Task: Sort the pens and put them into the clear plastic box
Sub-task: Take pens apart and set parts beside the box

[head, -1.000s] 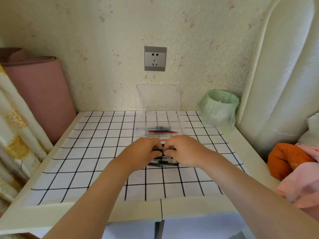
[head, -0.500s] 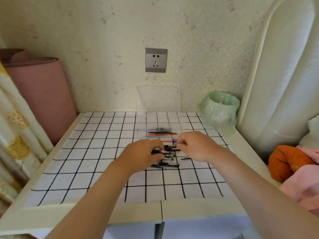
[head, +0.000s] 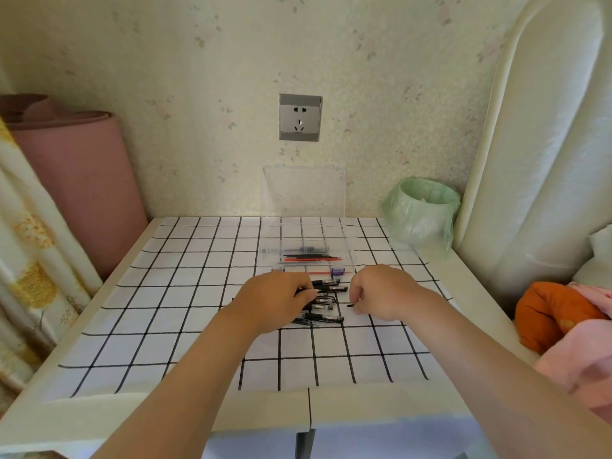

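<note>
Several pens (head: 328,304) sit heaped right by the clear box (head: 351,256), left hand (head: 278,299) curled over them, right hand (head: 384,293) curled beside, can't tell on what, so I'd pick out one kind at a time.

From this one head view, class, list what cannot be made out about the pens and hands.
Pile of pens: head view, left hand covers part; count unknown.
Right hand: head view, curled fingers hide whether it pinches anything.
Clear plastic box: head view, contents too small to tell pens from refills.
</note>
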A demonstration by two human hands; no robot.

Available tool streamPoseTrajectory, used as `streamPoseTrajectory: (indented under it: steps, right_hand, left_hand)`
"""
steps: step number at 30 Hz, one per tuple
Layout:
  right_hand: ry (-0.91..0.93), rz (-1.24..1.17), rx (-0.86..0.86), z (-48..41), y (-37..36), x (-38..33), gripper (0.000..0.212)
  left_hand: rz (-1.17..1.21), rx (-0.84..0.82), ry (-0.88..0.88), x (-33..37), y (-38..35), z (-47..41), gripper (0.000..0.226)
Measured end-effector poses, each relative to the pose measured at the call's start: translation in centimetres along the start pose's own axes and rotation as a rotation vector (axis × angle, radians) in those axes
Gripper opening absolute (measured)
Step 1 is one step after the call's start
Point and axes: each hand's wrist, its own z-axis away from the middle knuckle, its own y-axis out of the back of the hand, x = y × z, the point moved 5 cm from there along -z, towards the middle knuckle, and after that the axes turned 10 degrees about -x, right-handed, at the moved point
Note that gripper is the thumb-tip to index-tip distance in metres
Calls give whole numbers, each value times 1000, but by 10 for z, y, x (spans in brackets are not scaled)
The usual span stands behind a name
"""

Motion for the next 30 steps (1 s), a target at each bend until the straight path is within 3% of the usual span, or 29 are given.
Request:
streamPoseTrajectory:
  steps: [5,10,23,30]
  right_hand:
    - [98,-98,149,2,9,-11,14]
    - [200,-323,147,3,8,-22,19]
    - [321,-385,136,3,2,-36,14]
    - [368,-438,228,2,6,-40,19]
  left_hand:
    - [127,-23,-4,-4,-3,0,14]
    - [182,-40,-8,-5,-4,-1,14]
    - [200,-53,-24,1,-2,1,14]
    - [246,-36,-29,-5,6,2,8]
